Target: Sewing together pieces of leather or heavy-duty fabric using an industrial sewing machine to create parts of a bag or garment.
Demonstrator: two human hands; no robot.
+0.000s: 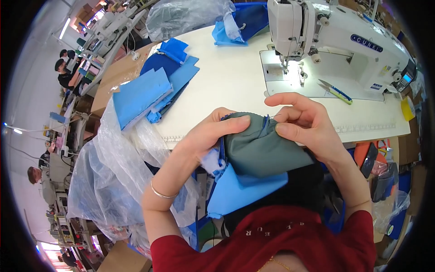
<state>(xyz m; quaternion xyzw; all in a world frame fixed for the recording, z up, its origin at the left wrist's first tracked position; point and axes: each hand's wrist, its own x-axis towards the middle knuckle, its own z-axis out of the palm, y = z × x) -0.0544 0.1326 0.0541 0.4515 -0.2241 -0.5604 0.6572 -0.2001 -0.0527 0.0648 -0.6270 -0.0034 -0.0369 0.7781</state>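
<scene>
A sewn fabric piece [267,154], grey-green with a dark blue stitched edge, is held up in front of my body. My left hand [204,136] is closed on its left side, thumb lying flat over the top. On the right, my right hand [310,124] pinches at the upper edge, beside a gathered dark blue strip [265,126]; the index finger is lifted away. Something thin shows near those fingertips, too fine to make out. Light blue fabric [242,188] hangs below the grey-green part, and white fluffy material pokes out near my left wrist.
A white sewing machine [335,31], lamp lit, stands at the table's [217,77] far right, with thread snips [337,92] before it. Blue fabric pieces [142,93] lie at the left. Clear plastic sheeting [113,181] drapes over the left edge. Yellow tape [408,109] sits far right.
</scene>
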